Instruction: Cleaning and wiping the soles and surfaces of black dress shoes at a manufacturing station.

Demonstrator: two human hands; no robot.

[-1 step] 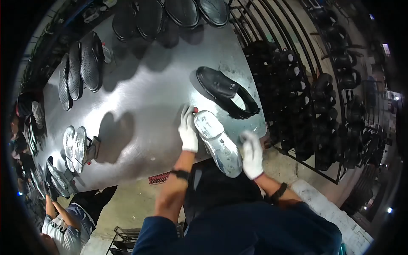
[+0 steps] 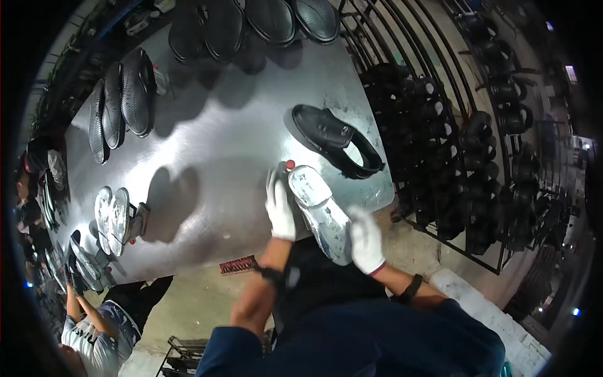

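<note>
A silver, sole-shaped metal plate (image 2: 328, 220) lies tilted over the near edge of the metal table, its lower end toward my body. My left hand (image 2: 280, 210), in a white glove, is at the plate's left side with its fingers stretched out. A red ball-shaped knob (image 2: 290, 164) shows just beyond those fingertips. My right hand (image 2: 367, 244), also gloved in white, is at the plate's lower right edge; its fingers are blurred, so their grip is unclear. Beyond the plate, a black slip-on shoe (image 2: 336, 141) rests on the table.
Several black soles (image 2: 223, 28) line the table's (image 2: 220, 151) far edge, and others (image 2: 135, 94) stand at far left. A pair of silver sole-shaped plates (image 2: 113, 220) sits at left. Racks of dark shoes (image 2: 433, 151) flank the right side. Another person (image 2: 103, 333) works at lower left.
My right hand has moved left, up to the plate's edge. My left hand has shifted slightly down and right, and more of the red knob shows.
</note>
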